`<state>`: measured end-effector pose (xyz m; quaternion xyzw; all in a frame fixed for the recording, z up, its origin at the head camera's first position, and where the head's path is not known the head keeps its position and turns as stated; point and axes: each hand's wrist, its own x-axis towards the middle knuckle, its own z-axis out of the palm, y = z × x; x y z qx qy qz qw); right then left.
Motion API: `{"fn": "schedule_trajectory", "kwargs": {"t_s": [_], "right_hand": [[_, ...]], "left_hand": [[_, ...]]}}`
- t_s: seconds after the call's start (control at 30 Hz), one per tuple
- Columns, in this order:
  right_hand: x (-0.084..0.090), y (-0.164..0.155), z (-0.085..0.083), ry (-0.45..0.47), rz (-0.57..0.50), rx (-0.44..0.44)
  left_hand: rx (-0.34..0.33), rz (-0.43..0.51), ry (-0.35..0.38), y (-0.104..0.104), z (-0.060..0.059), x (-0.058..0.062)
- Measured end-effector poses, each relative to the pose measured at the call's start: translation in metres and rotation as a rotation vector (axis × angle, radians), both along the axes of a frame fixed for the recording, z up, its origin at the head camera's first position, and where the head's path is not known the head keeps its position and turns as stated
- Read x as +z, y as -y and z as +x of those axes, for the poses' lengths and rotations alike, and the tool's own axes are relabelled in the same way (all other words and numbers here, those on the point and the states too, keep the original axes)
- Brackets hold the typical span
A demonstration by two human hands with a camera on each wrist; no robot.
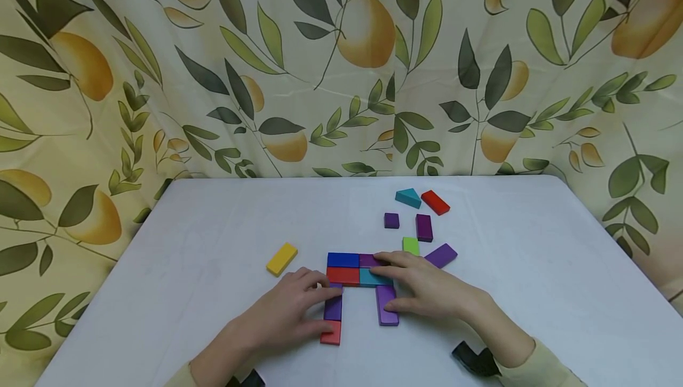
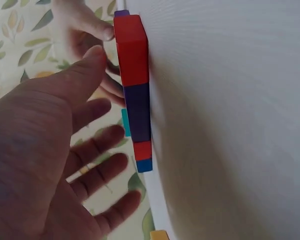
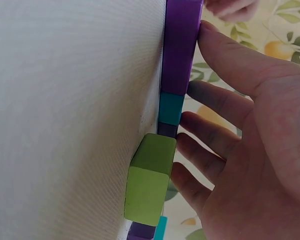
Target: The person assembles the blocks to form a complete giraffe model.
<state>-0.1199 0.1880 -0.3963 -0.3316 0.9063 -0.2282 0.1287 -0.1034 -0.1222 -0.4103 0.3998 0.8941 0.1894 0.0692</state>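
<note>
Hands flank the block figure (image 1: 358,277) (flat on the table (image 1: 533,268)), steadying it. Left hand (image 1: 290,304) and right hand (image 1: 424,286) lie with straight fingers against its legs, gripping nothing.

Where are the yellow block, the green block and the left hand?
yellow block (image 1: 281,258), head view, middle of its top face
green block (image 1: 411,245), head view, its top face
left hand (image 1: 290,304), head view, back of the hand

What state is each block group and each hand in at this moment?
Joined block figure: flat on the table, pieces butted together.
Left hand: fingers straight, touching the figure's left leg.
Right hand: fingers straight, resting on the figure's right side.
Yellow block: lying flat, apart, untouched.
Green block: loose, beside the figure.
Red block: lying flat, far side, untouched.
</note>
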Motion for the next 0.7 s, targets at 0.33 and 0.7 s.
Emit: {"fn": "schedule_trajectory", "kwargs": {"t_s": [0.33, 0.7], "right_hand": [[0.0, 0.0, 0.0, 0.003, 0.005, -0.005], [0.0, -0.001, 0.0, 0.006, 0.007, -0.009]], "left_hand": [[0.026, -0.061, 0.023, -0.008, -0.005, 0.001], [0.066, -0.032, 0.087, -0.011, -0.01, 0.004]]}}
